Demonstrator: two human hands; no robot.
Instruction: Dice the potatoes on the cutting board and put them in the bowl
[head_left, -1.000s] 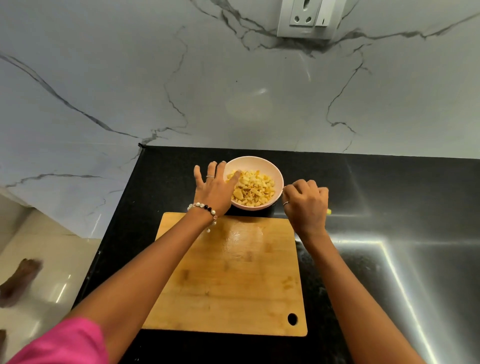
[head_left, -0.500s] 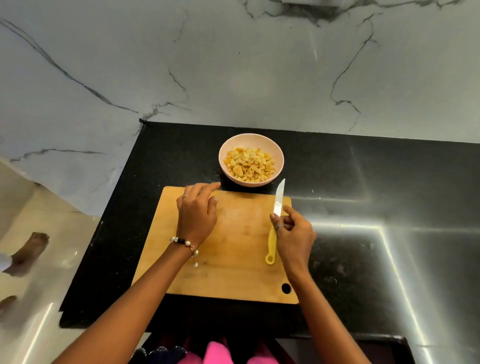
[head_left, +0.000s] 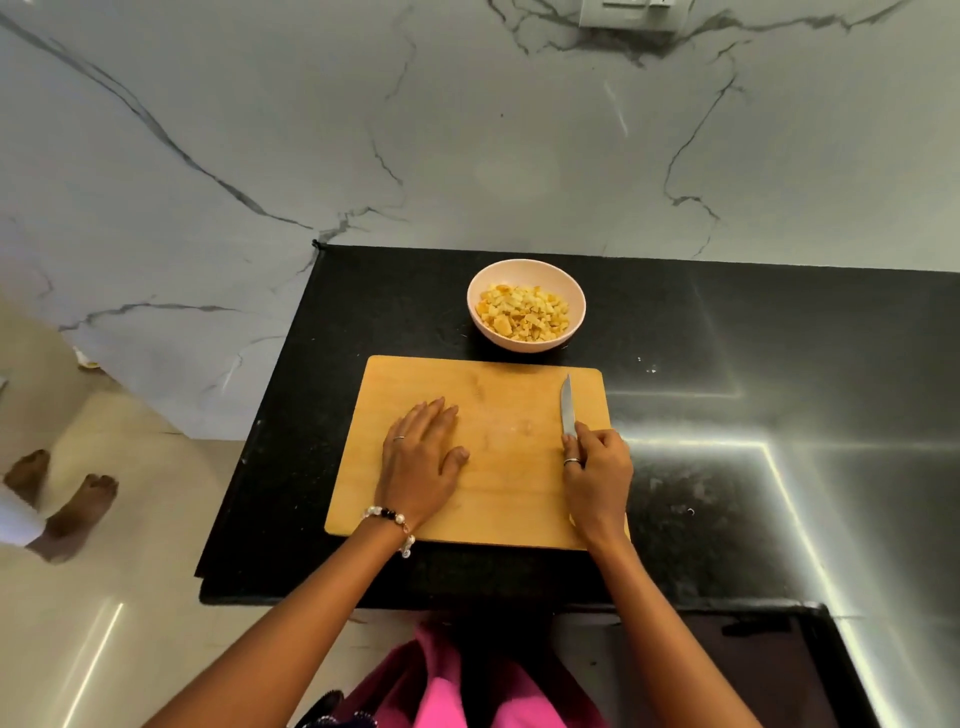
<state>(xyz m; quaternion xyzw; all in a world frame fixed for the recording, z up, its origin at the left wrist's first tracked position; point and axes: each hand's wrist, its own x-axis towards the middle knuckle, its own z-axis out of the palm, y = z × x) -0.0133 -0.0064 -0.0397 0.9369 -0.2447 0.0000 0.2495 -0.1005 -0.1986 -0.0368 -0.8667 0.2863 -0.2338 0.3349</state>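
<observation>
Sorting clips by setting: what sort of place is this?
Likely a home kitchen: a black stone counter, a white marble-look wall, and a wooden cutting board beside a pink bowl of diced potato.

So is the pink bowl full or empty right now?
Partly full: the pink bowl holds a heap of diced potato sitting below its rim.

The right hand (head_left: 597, 473) hides the knife (head_left: 568, 408) handle. The top edge cuts off the wall socket (head_left: 628, 13); the left edge cuts a bystander's feet (head_left: 62, 499) at the ankles. The right edge cuts the desk (head_left: 779, 338).
</observation>
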